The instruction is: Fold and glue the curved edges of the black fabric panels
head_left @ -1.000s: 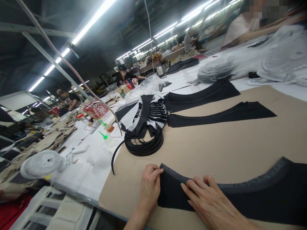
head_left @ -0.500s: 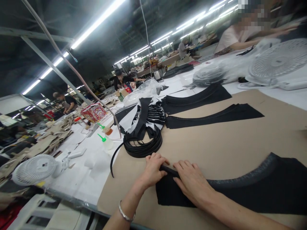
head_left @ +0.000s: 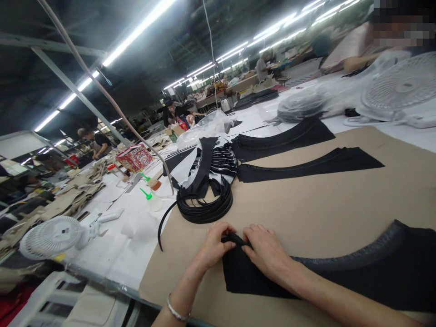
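A black fabric piece [head_left: 344, 281] with a curved, padded-looking upper edge lies in front of me. At its left end, my left hand [head_left: 213, 247] pinches the folded edge between thumb and fingers. My right hand [head_left: 267, 252] grips the same edge a short way to the right, its thumb on the near side. Between the two hands the edge is raised in a small roll. Just beyond my left hand lies a coil of black cord [head_left: 204, 209], with one loose end curving left. Two more curved black pieces, a nearer one [head_left: 306, 167] and a farther one [head_left: 282, 141], lie beyond.
Brown board [head_left: 340, 204] covers the near table. Striped and black scraps [head_left: 223, 159] lie beyond the coil. Left of it are green-tipped bottles [head_left: 153, 200], a red patterned box [head_left: 134, 157] and a white fan [head_left: 51, 238]. Another fan [head_left: 405, 86] stands right. People work farther off.
My hands stay on the fabric edge, and the edge between them now bulges up more. The view has shifted slightly. The person at the right has leaned farther right.
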`<action>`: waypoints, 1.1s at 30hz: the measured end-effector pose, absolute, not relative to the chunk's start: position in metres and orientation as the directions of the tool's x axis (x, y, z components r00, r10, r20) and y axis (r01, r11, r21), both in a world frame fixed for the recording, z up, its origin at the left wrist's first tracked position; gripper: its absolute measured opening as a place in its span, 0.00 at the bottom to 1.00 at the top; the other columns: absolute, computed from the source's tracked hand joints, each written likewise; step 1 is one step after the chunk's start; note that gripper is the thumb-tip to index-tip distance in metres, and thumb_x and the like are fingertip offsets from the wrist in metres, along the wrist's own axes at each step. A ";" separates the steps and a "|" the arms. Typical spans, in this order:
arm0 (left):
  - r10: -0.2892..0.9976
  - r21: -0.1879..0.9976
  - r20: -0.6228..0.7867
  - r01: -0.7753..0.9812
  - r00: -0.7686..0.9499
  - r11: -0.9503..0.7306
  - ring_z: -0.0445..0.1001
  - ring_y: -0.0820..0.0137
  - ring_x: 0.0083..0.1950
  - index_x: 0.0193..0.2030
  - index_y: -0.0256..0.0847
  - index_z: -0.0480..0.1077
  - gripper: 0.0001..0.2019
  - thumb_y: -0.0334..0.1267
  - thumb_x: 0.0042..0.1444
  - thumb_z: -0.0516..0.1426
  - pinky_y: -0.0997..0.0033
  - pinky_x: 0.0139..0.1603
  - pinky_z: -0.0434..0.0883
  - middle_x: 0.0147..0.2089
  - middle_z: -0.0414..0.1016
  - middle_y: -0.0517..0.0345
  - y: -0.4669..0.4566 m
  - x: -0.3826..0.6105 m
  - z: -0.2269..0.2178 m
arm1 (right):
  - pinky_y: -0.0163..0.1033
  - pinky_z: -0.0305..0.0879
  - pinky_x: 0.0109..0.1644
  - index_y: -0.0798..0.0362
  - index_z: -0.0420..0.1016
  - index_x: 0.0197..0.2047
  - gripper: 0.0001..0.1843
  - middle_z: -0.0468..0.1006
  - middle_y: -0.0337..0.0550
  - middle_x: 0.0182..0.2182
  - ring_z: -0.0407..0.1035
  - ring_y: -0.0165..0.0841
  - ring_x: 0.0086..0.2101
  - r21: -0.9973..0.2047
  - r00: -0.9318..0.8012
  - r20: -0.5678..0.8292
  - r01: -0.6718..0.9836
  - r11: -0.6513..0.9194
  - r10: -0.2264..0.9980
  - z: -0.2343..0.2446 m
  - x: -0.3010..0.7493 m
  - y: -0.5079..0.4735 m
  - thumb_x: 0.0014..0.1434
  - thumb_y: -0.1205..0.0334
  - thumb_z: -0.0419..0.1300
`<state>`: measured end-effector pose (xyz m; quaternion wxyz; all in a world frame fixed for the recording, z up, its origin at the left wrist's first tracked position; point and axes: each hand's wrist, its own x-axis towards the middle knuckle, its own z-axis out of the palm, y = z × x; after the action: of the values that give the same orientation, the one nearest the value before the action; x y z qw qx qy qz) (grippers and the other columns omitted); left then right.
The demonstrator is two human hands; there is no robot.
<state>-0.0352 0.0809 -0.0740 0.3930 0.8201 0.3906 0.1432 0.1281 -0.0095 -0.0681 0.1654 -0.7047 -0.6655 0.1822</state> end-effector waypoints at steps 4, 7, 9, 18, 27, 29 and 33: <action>0.773 0.771 -0.055 0.518 0.633 -0.370 0.68 0.67 0.44 0.40 0.41 0.74 0.13 0.27 0.45 0.62 0.66 0.48 0.65 0.38 0.69 0.60 0.085 -0.039 -0.079 | 0.45 0.53 0.44 0.52 0.72 0.38 0.04 0.78 0.44 0.40 0.69 0.41 0.44 -0.484 0.035 -0.033 0.874 -0.047 0.999 -0.071 0.128 -0.008 0.61 0.69 0.57; 0.798 0.784 -0.033 0.511 0.602 -0.353 0.69 0.68 0.44 0.45 0.41 0.72 0.18 0.25 0.45 0.61 0.66 0.49 0.65 0.39 0.70 0.59 0.085 -0.039 -0.082 | 0.45 0.53 0.45 0.52 0.72 0.38 0.03 0.78 0.43 0.39 0.68 0.42 0.44 -0.484 0.024 -0.023 0.874 -0.032 0.999 -0.073 0.127 -0.007 0.61 0.68 0.58; 0.805 0.789 -0.023 0.505 0.593 -0.350 0.69 0.68 0.43 0.43 0.40 0.72 0.16 0.25 0.46 0.60 0.67 0.47 0.66 0.39 0.70 0.59 0.084 -0.039 -0.084 | 0.45 0.53 0.45 0.51 0.71 0.38 0.03 0.77 0.42 0.39 0.68 0.42 0.44 -0.484 0.017 -0.013 0.875 -0.021 1.000 -0.073 0.126 -0.007 0.62 0.68 0.58; 0.832 0.760 0.074 0.509 0.550 -0.404 0.70 0.68 0.43 0.45 0.41 0.70 0.17 0.24 0.48 0.58 0.66 0.48 0.66 0.40 0.71 0.58 0.079 -0.040 -0.084 | 0.46 0.54 0.46 0.51 0.71 0.40 0.02 0.76 0.43 0.39 0.68 0.41 0.43 -0.477 0.016 0.043 0.879 0.006 0.999 -0.080 0.121 -0.006 0.62 0.67 0.59; 0.758 0.613 0.274 0.499 0.592 -0.612 0.70 0.65 0.45 0.42 0.42 0.71 0.12 0.26 0.61 0.49 0.62 0.48 0.69 0.41 0.74 0.55 0.046 -0.051 -0.086 | 0.44 0.54 0.46 0.51 0.69 0.47 0.10 0.74 0.45 0.43 0.66 0.41 0.45 -0.405 0.019 0.132 0.914 0.037 0.991 -0.080 0.118 -0.007 0.62 0.70 0.57; 0.730 0.562 0.300 0.504 0.614 -0.656 0.69 0.64 0.47 0.46 0.42 0.72 0.13 0.27 0.64 0.48 0.60 0.49 0.69 0.43 0.74 0.53 0.044 -0.054 -0.091 | 0.44 0.53 0.45 0.50 0.69 0.48 0.11 0.73 0.45 0.44 0.66 0.41 0.45 -0.369 -0.002 0.154 0.928 0.059 0.988 -0.078 0.117 -0.006 0.62 0.70 0.57; 0.685 0.459 0.327 0.524 0.651 -0.717 0.69 0.63 0.48 0.51 0.43 0.72 0.15 0.27 0.65 0.48 0.58 0.50 0.70 0.46 0.74 0.52 0.042 -0.057 -0.098 | 0.44 0.52 0.43 0.50 0.71 0.43 0.07 0.73 0.45 0.43 0.65 0.42 0.43 -0.285 -0.033 0.192 0.954 0.088 0.981 -0.080 0.114 -0.005 0.63 0.70 0.56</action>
<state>-0.0573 0.0419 -0.0982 0.1643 0.8936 0.3383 0.2450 0.1144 -0.0055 -0.0795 0.1702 -0.6741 -0.7177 0.0387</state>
